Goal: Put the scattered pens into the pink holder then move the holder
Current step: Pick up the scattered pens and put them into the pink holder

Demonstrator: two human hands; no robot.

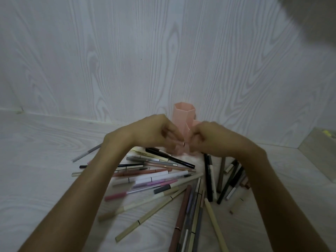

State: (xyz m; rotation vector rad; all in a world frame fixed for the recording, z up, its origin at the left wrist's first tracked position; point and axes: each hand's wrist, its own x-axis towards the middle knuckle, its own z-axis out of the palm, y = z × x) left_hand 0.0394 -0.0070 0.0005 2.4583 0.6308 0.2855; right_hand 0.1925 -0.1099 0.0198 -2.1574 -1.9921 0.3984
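1. Left hand (156, 132) and right hand (211, 138), fingers curled, meet before the pink holder (183, 117); what they grip is blurred.
2. Scattered pens (163, 179) lie beneath both wrists, within reach.

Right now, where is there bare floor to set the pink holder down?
Bare floor lies left of the pens, up to the wall. It is crowded between both forearms, in front of the holder.

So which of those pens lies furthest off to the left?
The grey pen, lying slanted beyond the left forearm, its lower end further left than any other pen in the pile.
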